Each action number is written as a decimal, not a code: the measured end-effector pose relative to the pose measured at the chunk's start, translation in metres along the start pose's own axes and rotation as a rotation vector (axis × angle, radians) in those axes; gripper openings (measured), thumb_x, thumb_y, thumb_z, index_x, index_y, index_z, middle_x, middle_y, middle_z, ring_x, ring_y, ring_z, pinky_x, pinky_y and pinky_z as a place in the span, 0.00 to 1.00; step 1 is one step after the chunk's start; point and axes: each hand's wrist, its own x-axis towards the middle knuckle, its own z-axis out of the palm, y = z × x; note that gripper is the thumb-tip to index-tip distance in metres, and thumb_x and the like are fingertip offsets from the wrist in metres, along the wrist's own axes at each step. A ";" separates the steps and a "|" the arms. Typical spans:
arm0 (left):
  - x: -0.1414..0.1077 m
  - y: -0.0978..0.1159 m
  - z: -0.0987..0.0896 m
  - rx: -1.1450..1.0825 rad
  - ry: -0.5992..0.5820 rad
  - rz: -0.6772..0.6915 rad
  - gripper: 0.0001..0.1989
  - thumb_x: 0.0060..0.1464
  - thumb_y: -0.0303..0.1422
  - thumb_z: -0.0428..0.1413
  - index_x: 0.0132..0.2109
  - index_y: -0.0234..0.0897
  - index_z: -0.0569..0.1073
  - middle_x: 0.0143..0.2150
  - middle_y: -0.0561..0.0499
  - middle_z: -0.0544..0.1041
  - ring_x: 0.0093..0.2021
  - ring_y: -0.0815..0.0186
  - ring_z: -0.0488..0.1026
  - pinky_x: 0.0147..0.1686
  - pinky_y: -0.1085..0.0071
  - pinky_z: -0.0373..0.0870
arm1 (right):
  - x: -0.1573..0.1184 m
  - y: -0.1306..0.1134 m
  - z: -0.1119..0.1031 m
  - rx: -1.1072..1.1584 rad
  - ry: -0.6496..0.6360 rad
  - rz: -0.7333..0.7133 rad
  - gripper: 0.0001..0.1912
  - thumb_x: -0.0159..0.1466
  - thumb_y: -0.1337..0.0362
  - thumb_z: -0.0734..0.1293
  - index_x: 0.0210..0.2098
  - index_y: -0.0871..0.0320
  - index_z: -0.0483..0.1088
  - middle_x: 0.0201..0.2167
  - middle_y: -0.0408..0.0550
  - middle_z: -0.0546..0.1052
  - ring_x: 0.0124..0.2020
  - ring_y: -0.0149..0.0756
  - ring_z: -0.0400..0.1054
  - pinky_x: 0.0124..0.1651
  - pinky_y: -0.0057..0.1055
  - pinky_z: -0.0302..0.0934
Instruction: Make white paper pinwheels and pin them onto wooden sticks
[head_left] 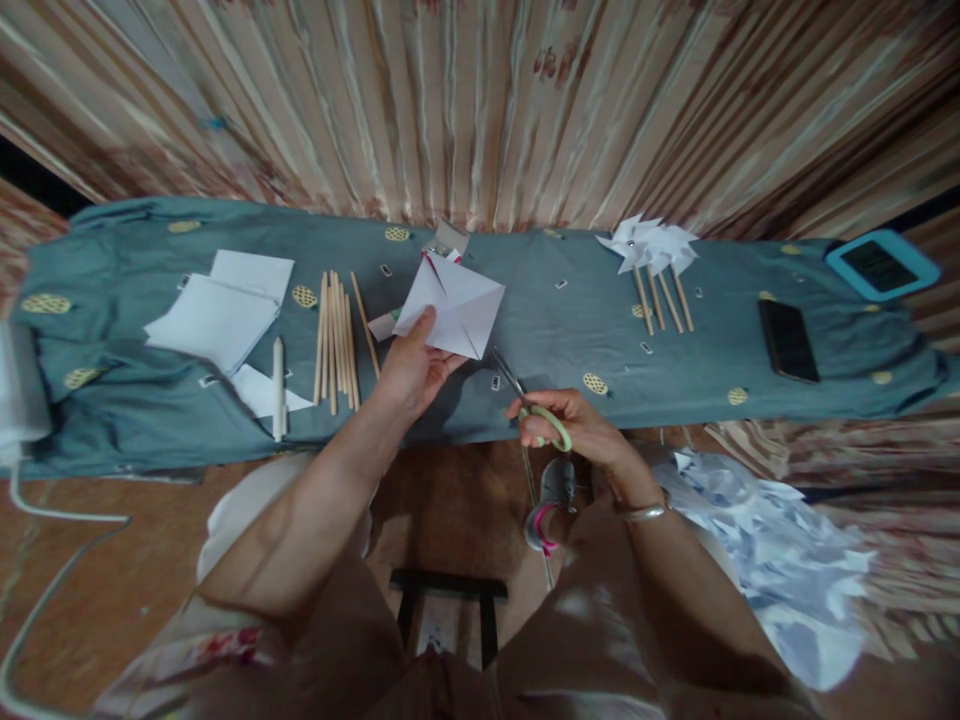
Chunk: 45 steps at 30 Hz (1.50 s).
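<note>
My left hand (pixel 418 368) grips a square white paper (pixel 465 300) by its lower left edge, thumb on top. Short slits run inward from two of the paper's corners. In my right hand (pixel 566 425) is a pair of scissors with light green handles (pixel 555 428); the blades point up and left, close to the paper's lower corner but apart from it. Several wooden sticks (pixel 337 345) lie left of the paper. Beyond them are stacked white sheets (pixel 217 318) and a white pen-like tool (pixel 278 388).
White paper pinwheels on sticks (pixel 652 250) lie at the right back of the cloth-covered table (pixel 480 420). Farther right are a black phone (pixel 787 341) and a blue-framed device (pixel 882 265). A bag of white paper pieces (pixel 780 550) sits below the table's right side.
</note>
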 end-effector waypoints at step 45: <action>-0.021 -0.026 0.011 0.243 -0.305 -0.040 0.22 0.49 0.45 0.65 0.46 0.36 0.78 0.49 0.44 0.82 0.55 0.54 0.76 0.57 0.59 0.70 | 0.052 -0.010 0.013 0.344 0.636 -0.231 0.25 0.38 0.52 0.78 0.29 0.55 0.67 0.19 0.32 0.66 0.21 0.24 0.55 0.26 0.25 0.53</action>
